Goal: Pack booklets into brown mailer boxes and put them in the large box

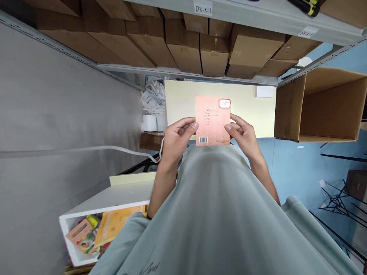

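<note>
The booklet (213, 121) lies directly between the person's two hands, its long axis running from 12 to 6 o'clock and its printed face up toward the camera. The left hand (178, 138) comes in from about 8 o'clock, pinching the left edge with the thumb on the face; the right hand (243, 138) comes in from about 4 o'clock and pinches the right edge the same way. The other fingers are curled and partly hidden by the booklet. Neither hand is nearer, since both touch it, the thumbs almost level a little below its middle.

The red-framed label (224, 103) sits in the booklet's 1 o'clock corner, the barcode (203, 139) in its 7 o'clock corner. The booklet overlaps the table (183, 100) in view; whether it touches the surface, one cannot tell. From it, the white pad (264, 91) lies toward 2 o'clock, the open carton (288, 110) toward 3.
</note>
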`<state>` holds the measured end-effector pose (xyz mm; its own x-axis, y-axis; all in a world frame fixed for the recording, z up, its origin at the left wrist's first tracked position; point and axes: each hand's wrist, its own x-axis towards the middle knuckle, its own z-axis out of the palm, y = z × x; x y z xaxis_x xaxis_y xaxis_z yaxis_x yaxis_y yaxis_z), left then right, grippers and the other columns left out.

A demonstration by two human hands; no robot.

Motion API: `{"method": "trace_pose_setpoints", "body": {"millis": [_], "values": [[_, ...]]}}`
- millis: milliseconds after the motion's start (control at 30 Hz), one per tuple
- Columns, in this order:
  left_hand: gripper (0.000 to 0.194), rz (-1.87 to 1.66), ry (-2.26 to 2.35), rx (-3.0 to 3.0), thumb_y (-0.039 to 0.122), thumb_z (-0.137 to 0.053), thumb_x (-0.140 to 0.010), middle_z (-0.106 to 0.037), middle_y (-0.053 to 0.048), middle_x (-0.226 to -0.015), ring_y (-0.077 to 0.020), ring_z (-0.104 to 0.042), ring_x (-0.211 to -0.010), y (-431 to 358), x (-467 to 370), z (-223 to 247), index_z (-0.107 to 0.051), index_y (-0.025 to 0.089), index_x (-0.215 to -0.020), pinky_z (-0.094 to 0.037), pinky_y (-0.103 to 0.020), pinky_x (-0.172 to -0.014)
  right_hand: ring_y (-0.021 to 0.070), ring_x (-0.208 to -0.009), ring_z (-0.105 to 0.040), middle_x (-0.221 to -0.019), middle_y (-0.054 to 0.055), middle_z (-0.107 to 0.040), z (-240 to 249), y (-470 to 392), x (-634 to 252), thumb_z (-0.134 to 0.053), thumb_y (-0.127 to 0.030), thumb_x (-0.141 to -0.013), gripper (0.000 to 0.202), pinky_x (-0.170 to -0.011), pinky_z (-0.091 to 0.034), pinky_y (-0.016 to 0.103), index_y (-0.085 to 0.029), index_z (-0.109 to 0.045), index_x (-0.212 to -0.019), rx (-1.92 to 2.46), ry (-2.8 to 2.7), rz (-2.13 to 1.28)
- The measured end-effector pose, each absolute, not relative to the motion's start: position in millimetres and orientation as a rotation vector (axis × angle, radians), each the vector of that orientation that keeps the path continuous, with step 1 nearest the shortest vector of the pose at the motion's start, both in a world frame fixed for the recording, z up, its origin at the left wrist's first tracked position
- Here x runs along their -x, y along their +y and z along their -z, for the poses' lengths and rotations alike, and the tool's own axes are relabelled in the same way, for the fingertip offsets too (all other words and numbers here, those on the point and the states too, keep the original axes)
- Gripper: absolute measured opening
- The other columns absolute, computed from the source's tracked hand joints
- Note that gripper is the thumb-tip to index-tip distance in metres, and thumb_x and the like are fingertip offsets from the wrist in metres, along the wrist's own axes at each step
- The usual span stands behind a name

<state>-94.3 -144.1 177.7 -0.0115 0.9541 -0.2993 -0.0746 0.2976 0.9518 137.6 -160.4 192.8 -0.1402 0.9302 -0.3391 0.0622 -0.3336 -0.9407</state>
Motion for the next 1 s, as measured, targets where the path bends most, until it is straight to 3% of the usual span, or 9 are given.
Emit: {"method": "trace_pose_setpoints", "body": {"millis": [167, 300, 367, 467, 600, 767, 1000], "values": [[0.047, -1.022, 1.277, -0.913, 0.055, -0.092, -0.082, -0.081, -0.005, -0.091, -0.0217, -0.075, -0.089, -143, 95, -176, -0.083, 0.022, -0.114, -0.061, -0.033, -0.083, 0.0177, -0.074, -0.069, -0.098, 0.0, -0.08, -197, -161, -137, -0.066, -0.069, -0.102, 0.073, -0.072, -0.063, 0.036, -0.034, -0.05, -0.164, 1.438, -1.199, -1.499], [0.058, -1.03, 1.262, -0.962, 0.05, -0.092, -0.084, -0.078, -0.002, -0.085, -0.0168, -0.071, -0.079, -141, 95, -179, -0.077, 0.026, -0.135, -0.058, -0.029, -0.079, 0.0154, -0.069, -0.065, -0.088, 0.0, -0.074, -199, -160, -138, -0.066, -0.068, -0.102, 0.055, -0.067, -0.062, 0.033, -0.031, -0.069, -0.143, 1.439, -1.222, -1.469], [0.048, -1.019, 1.318, -1.017, 0.053, -0.087, -0.088, -0.081, -0.004, -0.094, -0.0181, -0.073, -0.085, -140, 94, -180, -0.08, 0.023, -0.126, -0.059, -0.029, -0.081, 0.0151, -0.071, -0.066, -0.085, -0.001, -0.072, -200, -159, -140, -0.067, -0.069, -0.102, 0.051, -0.067, -0.063, 0.031, -0.027, -0.074, -0.13, 1.426, -1.195, -1.482], [0.04, -0.99, 1.362, -1.047, 0.056, -0.079, -0.094, -0.083, -0.008, -0.107, -0.0205, -0.075, -0.094, -139, 94, -181, -0.083, 0.021, -0.112, -0.06, -0.03, -0.084, 0.0171, -0.079, -0.073, -0.095, 0.002, -0.077, -202, -158, -142, -0.062, -0.072, -0.103, 0.053, -0.069, -0.065, 0.031, -0.026, -0.075, -0.127, 1.399, -1.14, -1.524], [0.04, -0.968, 1.282, -1.001, 0.055, -0.085, -0.089, -0.082, -0.007, -0.09, -0.0179, -0.074, -0.077, -135, 91, -177, -0.082, 0.019, -0.105, -0.059, -0.029, -0.074, 0.0195, -0.081, -0.078, -0.107, 0.006, -0.084, -199, -156, -141, -0.071, -0.075, -0.095, 0.057, -0.068, -0.066, 0.032, -0.027, -0.073, -0.125, 1.386, -1.051, -1.585], [0.046, -0.975, 1.292, -0.937, 0.062, -0.086, -0.086, -0.076, -0.004, -0.07, -0.0143, -0.067, -0.059, -130, 87, -169, -0.081, 0.017, -0.091, -0.053, -0.026, -0.058, 0.0171, -0.06, -0.073, -0.081, 0.006, -0.083, -191, -148, -138, -0.075, -0.08, -0.089, 0.06, -0.053, -0.058, 0.027, -0.021, -0.073, -0.099, 1.487, -0.958, -1.603], [0.05, -0.985, 1.296, -0.95, 0.067, -0.081, -0.09, -0.079, -0.006, -0.074, -0.0156, -0.072, -0.062, -129, 88, -162, -0.081, 0.017, -0.095, -0.051, -0.024, -0.054, 0.0166, -0.059, -0.069, -0.08, 0.006, -0.08, -185, -143, -136, -0.066, -0.087, -0.09, 0.066, -0.055, -0.057, 0.028, -0.021, -0.072, -0.097, 1.53, -0.945, -1.594]]}}
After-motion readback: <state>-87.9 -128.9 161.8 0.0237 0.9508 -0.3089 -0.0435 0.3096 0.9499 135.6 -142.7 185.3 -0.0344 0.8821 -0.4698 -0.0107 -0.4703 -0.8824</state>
